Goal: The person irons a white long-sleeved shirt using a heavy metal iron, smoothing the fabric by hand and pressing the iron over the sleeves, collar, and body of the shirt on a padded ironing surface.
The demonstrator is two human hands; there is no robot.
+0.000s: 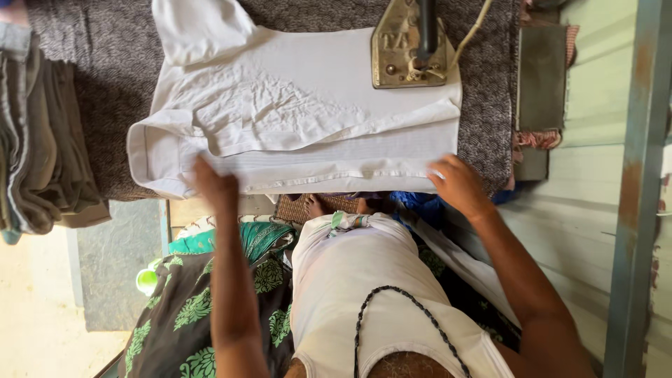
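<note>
Hands [213,183] [458,183] press flat, open, on white shirt [301,119] hem, holding cloth taut on bench [105,91]; iron [409,49] parked at shirt's far edge.

One white shirt [294,119] lies under both hands: the left hand [215,183] and right hand [458,183], two in all, each grip pressing its near hem. One iron [409,49] rests beyond the right grip. One stack of folded cloth [42,140] sits outside the left grip.

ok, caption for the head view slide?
Both hands, left hand and right hand, press the white shirt flat on the padded table, iron resting beyond.
</note>
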